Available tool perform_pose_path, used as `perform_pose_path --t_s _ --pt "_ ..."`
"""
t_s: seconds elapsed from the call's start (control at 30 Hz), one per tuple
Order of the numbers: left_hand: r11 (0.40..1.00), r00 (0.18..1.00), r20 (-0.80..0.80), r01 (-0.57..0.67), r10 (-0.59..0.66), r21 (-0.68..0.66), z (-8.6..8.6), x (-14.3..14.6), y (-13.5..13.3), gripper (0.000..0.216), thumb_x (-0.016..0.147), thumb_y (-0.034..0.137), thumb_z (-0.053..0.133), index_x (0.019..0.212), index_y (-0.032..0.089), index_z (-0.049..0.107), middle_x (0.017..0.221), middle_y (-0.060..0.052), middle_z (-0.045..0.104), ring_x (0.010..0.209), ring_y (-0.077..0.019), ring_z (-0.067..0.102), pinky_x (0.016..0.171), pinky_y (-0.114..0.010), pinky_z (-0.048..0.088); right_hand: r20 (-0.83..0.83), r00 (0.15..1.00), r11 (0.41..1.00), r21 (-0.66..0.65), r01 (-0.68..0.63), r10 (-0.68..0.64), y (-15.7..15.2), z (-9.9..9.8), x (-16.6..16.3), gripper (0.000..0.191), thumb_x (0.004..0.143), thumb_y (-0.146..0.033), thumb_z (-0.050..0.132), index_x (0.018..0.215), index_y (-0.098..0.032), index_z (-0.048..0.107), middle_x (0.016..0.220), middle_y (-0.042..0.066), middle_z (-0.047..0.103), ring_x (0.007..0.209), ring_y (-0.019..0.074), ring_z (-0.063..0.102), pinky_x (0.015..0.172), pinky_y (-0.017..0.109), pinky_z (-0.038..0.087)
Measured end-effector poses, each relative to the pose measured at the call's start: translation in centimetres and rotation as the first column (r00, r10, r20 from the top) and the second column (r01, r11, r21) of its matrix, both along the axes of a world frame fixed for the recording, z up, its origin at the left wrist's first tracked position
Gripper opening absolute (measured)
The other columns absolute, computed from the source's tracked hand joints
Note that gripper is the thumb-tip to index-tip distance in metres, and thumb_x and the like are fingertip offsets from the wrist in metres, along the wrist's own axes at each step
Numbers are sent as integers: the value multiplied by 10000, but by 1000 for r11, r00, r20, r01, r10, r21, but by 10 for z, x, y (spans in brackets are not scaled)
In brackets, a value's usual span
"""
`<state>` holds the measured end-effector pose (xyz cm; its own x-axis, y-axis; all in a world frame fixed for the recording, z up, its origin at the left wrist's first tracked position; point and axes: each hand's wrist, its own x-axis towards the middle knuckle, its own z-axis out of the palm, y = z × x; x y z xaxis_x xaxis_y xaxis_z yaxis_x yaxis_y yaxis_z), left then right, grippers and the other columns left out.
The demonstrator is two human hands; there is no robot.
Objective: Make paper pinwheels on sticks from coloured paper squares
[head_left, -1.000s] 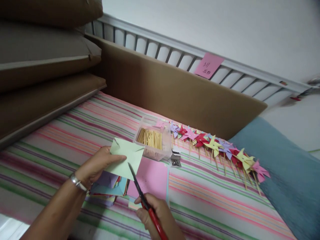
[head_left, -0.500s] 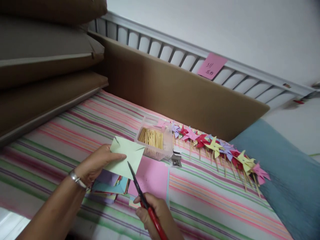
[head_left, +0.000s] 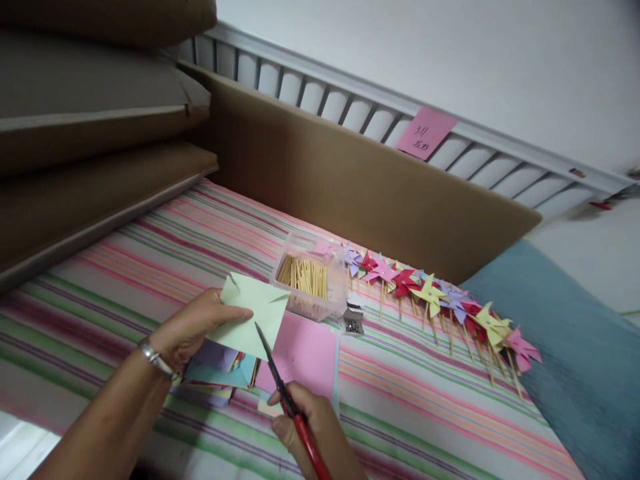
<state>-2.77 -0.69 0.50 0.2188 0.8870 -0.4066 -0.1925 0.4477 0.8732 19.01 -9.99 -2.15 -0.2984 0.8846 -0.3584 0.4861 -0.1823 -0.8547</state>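
Note:
My left hand (head_left: pixel 207 323) pinches a pale green paper square (head_left: pixel 263 307) by its left side, thumb on top. Slits run in from its upper corners. In my right hand (head_left: pixel 313 423) are scissors (head_left: pixel 285 393) with red handles and dark blades. The blades point up and left, over the lower right corner of the square, with the tip near its middle. Beneath the square lie a pile of coloured paper pieces (head_left: pixel 220 373) and a pink paper sheet (head_left: pixel 310 353).
Behind the paper stands a clear plastic box (head_left: pixel 335 303) of wooden sticks (head_left: pixel 305 275). A small box of metal pins (head_left: pixel 353 325) is beside it. Several paper pinwheels (head_left: pixel 427 293) line the striped cloth (head_left: pixel 425 400) along a brown board (head_left: pixel 360 193). Stacked cushions (head_left: pixel 100 140) rise at left.
Hardly anything differs. Both hands, the green square and the scissors keep nearly the same places; the view has shifted very slightly.

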Motion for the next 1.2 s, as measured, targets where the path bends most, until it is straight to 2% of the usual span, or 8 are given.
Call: perform_pose_path --t_s 0.23,0.5,0.9,1.2 --pt "1000 1000 20 8 -8 -7 3 0 -1 272 582 268 764 805 117 728 699 -72 744 593 -205 659 577 -277 489 -6 998 997 -54 62 -63 0 -1 -4 256 750 -334 606 913 -145 662 571 -50 417 521 97 360 487 208 303" --pt "1000 1000 5 2 -2 -11 6 0 0 363 565 262 773 893 111 727 705 -63 739 576 -190 642 539 -259 468 -4 999 996 -67 53 -53 -1 1 -3 278 757 -355 614 940 -151 659 590 -52 413 515 89 339 484 210 278" --pt "1000 999 -45 -20 19 -22 5 2 1 272 542 263 775 757 107 716 661 -67 728 559 -205 639 529 -272 460 34 996 995 -61 84 -82 -1 2 -7 236 750 -352 616 876 -154 648 521 -68 366 492 90 327 462 203 260" --pt "999 999 -39 -30 29 -23 7 7 0 286 530 248 788 763 107 702 646 -59 720 543 -190 631 511 -262 454 32 996 994 -61 89 -88 -3 4 -6 235 758 -345 599 885 -152 642 540 -65 374 509 91 326 474 201 270"
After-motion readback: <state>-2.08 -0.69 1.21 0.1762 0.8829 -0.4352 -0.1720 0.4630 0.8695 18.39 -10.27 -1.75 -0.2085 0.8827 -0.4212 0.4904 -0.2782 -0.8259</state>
